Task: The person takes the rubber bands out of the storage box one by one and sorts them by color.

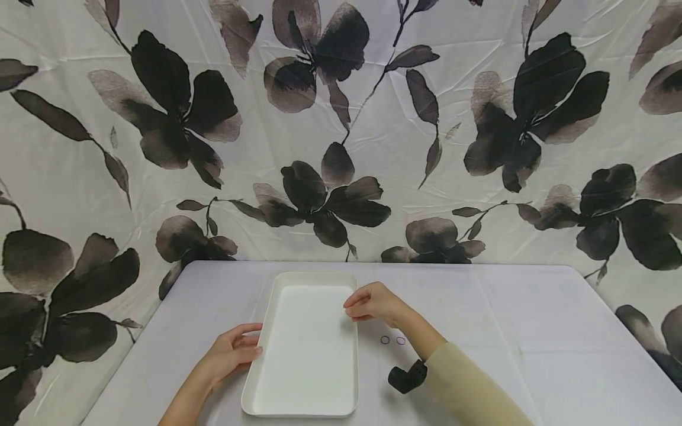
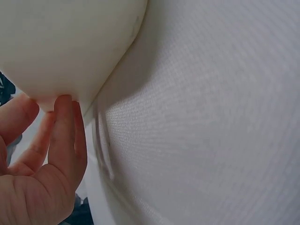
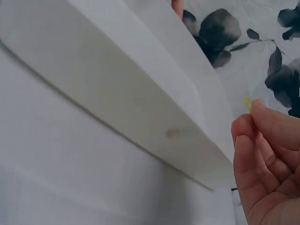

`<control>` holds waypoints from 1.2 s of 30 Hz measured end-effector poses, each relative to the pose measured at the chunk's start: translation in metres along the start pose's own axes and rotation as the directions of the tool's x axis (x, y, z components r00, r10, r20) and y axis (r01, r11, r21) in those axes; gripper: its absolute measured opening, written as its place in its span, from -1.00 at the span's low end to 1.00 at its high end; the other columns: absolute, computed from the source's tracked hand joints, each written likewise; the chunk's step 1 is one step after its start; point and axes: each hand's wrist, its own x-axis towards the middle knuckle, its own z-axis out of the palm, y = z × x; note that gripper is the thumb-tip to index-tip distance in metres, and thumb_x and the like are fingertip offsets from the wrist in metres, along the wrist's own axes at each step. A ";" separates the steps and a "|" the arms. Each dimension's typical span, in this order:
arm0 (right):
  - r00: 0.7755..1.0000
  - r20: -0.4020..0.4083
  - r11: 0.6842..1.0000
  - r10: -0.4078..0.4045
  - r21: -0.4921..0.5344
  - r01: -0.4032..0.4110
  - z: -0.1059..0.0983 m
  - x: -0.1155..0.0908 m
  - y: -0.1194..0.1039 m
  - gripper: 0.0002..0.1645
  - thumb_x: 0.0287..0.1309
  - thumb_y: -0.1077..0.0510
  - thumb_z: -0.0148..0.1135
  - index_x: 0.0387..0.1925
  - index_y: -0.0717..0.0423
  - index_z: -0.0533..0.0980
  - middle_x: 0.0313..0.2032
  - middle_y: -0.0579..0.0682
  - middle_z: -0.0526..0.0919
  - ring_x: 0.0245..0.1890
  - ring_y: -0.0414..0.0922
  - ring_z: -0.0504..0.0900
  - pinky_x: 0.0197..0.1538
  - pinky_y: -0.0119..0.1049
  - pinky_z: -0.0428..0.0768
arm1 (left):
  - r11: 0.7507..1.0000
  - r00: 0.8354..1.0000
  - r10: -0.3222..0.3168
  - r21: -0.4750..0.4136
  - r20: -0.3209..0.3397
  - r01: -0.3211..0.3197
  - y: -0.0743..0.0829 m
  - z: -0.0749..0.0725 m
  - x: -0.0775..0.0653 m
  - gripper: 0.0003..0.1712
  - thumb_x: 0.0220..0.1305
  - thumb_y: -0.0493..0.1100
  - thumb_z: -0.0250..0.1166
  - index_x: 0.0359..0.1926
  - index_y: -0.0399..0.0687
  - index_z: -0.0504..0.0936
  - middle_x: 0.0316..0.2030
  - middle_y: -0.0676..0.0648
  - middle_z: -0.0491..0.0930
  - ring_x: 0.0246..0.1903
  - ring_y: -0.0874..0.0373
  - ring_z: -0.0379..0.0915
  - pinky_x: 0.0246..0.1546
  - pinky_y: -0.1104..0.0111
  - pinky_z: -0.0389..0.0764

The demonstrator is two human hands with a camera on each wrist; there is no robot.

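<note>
A long white tray [image 1: 306,355] lies on the white-covered table. At its left side, my left hand [image 1: 231,350] rests fingertips and thumb against the rim and outer wall; the left wrist view shows these fingertips [image 2: 64,101] touching the pale wall. Above the tray's right rim is my right hand [image 1: 375,303], thumb and forefinger pinched together. From that pinch a thin yellow loop [image 3: 247,103], like a small rubber band, sticks out in the right wrist view; most of it is hidden by the fingers.
Two small dark-outlined rings [image 1: 385,340] lie right of the tray, near the right forearm. A black object [image 1: 407,377] shows beside the beige sleeve [image 1: 469,384]. Behind the table [image 1: 533,319] hangs a flower-patterned cloth [image 1: 319,130].
</note>
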 end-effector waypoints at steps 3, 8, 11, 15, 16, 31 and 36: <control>1.000 -0.006 1.000 -0.001 -0.021 0.001 -0.007 -0.004 0.003 -0.80 0.00 0.40 0.29 -0.28 0.46 0.57 -0.46 0.04 0.67 -0.44 -0.16 0.64 -0.24 -0.20 0.63 | 1.000 1.000 -0.001 0.002 -0.001 0.001 -0.001 -0.001 0.001 -0.30 0.14 -0.42 0.23 0.26 -0.51 0.14 -0.05 -0.32 0.52 -0.20 0.09 0.55 -0.23 0.25 0.60; 1.000 -0.019 0.999 0.008 -0.050 -0.009 -0.020 -0.010 0.009 -0.82 0.01 0.40 0.28 -0.29 0.44 0.58 -0.47 0.03 0.66 -0.45 -0.17 0.63 -0.25 -0.23 0.63 | 1.000 1.000 -0.011 0.000 0.002 0.011 -0.003 -0.002 0.002 -0.30 0.15 -0.42 0.23 0.26 -0.51 0.13 -0.05 -0.31 0.52 -0.19 0.09 0.55 -0.23 0.24 0.60; 0.999 -0.036 0.998 0.018 -0.058 -0.020 -0.028 -0.015 0.012 -0.81 0.01 0.37 0.29 -0.29 0.43 0.58 -0.46 0.04 0.67 -0.44 -0.17 0.63 -0.25 -0.23 0.63 | 1.000 1.000 -0.012 -0.002 0.005 0.012 -0.004 -0.002 0.001 -0.30 0.14 -0.42 0.23 0.26 -0.51 0.13 -0.05 -0.31 0.52 -0.19 0.08 0.55 -0.22 0.23 0.60; 0.998 -0.058 0.998 0.027 -0.061 -0.030 -0.037 -0.020 0.016 -0.80 0.02 0.37 0.29 -0.28 0.45 0.57 -0.46 0.04 0.68 -0.43 -0.17 0.64 -0.25 -0.24 0.63 | 1.000 1.000 -0.013 -0.009 0.010 0.013 -0.002 -0.002 0.001 -0.28 0.13 -0.41 0.24 0.26 -0.51 0.13 -0.07 -0.27 0.54 -0.19 0.08 0.55 -0.21 0.24 0.60; 0.998 -0.062 0.997 0.028 -0.063 -0.032 -0.040 -0.021 0.017 -0.79 0.03 0.37 0.28 -0.27 0.46 0.57 -0.45 0.05 0.68 -0.43 -0.16 0.64 -0.25 -0.24 0.63 | 1.000 1.000 -0.012 -0.011 0.012 0.012 -0.002 -0.002 0.000 -0.28 0.13 -0.41 0.24 0.26 -0.51 0.13 -0.07 -0.26 0.54 -0.19 0.07 0.55 -0.21 0.23 0.60; 0.994 -0.109 0.995 0.026 -0.089 -0.036 -0.077 -0.039 0.029 -0.71 0.03 0.36 0.28 -0.22 0.53 0.53 -0.37 0.16 0.68 -0.40 -0.18 0.63 -0.25 -0.24 0.63 | 1.000 0.999 0.001 -0.023 0.049 0.000 -0.002 -0.004 0.002 -0.27 0.14 -0.41 0.23 0.27 -0.53 0.10 -0.08 -0.23 0.54 -0.20 0.10 0.56 -0.22 0.25 0.60; 0.990 -0.139 0.993 0.039 -0.108 -0.054 -0.089 -0.045 0.035 -0.72 0.04 0.37 0.27 -0.21 0.53 0.53 -0.38 0.13 0.68 -0.40 -0.17 0.64 -0.25 -0.25 0.63 | 0.999 0.998 0.006 -0.032 0.063 -0.004 -0.001 -0.005 0.002 -0.27 0.13 -0.42 0.24 0.26 -0.54 0.09 -0.08 -0.23 0.55 -0.20 0.11 0.56 -0.22 0.25 0.60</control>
